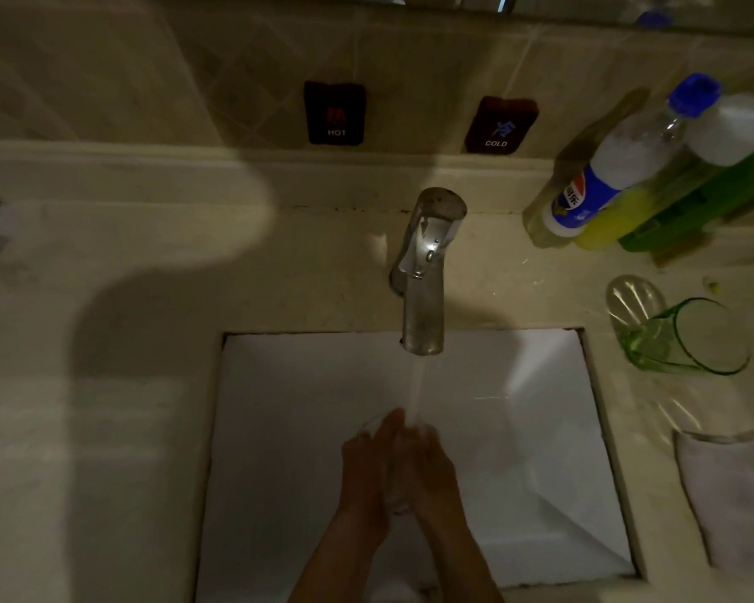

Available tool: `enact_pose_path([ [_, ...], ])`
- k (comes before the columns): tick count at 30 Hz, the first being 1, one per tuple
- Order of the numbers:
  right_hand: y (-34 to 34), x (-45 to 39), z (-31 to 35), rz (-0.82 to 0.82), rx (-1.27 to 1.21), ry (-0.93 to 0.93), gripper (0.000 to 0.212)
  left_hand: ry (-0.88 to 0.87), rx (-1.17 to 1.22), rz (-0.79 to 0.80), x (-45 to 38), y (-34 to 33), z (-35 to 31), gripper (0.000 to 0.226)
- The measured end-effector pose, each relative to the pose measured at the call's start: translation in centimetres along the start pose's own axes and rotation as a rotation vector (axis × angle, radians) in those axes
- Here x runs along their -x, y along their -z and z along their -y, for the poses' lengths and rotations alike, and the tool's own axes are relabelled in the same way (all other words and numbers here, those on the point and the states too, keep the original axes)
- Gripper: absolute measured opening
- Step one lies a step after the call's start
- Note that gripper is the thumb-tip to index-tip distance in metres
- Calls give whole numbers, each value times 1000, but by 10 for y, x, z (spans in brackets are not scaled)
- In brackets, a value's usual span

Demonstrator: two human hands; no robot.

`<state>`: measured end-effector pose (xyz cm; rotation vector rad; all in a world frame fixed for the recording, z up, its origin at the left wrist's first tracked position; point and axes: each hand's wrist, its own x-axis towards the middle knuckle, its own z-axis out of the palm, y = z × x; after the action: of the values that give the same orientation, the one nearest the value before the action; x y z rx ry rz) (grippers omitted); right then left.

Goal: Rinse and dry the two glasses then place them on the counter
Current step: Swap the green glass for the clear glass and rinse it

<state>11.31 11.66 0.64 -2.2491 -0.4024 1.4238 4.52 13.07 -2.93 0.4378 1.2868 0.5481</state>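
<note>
1. Head view: both hands meet over the white sink, directly below the running tap. The left hand and right hand are cupped around a clear glass between them; its rim near the fingertips catches the water stream. The image is blurred, so how tightly the fingers curl is uncertain.
2. The glass's long axis seems to run from the wrists toward the tap, mouth under the stream.
3. The green glass lies on its side on the bench, well to the right, so the right hand is nearer it.
4. A pale cloth lies on the bench nearer the person, also on the right.
</note>
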Motion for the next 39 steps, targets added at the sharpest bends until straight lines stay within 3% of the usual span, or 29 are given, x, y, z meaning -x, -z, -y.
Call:
enact_pose_path([
  [3, 6, -11, 0, 105, -284, -167, 40, 155, 157, -65, 4, 1, 2, 33],
  [6, 4, -11, 0, 138, -306, -162, 31, 152, 157, -64, -1, 6, 11, 56],
  [11, -7, 5, -5, 111, -100, -92, 27, 115, 85, -233, -9, 7, 2, 29],
  [14, -10, 24, -15, 43, -46, 53, 36, 149, 102, -192, -7, 7, -3, 23],
  [17, -12, 21, -16, 10, 14, 67, 77, 143, 139, -137, -6, 11, 6, 32],
  [18, -11, 14, -13, -6, -4, 39, 76, 149, 143, -112, -6, 12, 9, 42],
  [20, -9, -5, -3, 1, -51, -25, 45, 184, 123, -87, -6, 10, 9, 65],
  [21, -6, -12, 3, 10, 22, -11, 39, 192, 124, -61, -5, 9, 6, 73],
  [22, -2, -18, 10, 23, 73, 7, 41, 191, 124, -61, -8, 11, 6, 73],
  [25, -3, -25, 11, 61, 48, 68, 50, 184, 112, -106, -10, 14, 1, 47],
  [28, -12, -12, -2, 58, 32, 63, 41, 166, 93, -110, -15, 17, 4, 71],
  [30, -18, -3, -14, 51, 130, 192, 43, 144, 72, -64, -11, 17, 1, 74],
  [34, -20, 18, -28, -5, 284, 374, 59, 195, 99, 29, -8, 24, 4, 45],
  [36, -21, 22, -33, -43, 213, 396, 68, 250, 135, 33, -8, 25, 6, 56],
  [39, -18, 4, -32, -49, 101, 235, 79, 259, 170, 6, -5, 16, 5, 78],
])
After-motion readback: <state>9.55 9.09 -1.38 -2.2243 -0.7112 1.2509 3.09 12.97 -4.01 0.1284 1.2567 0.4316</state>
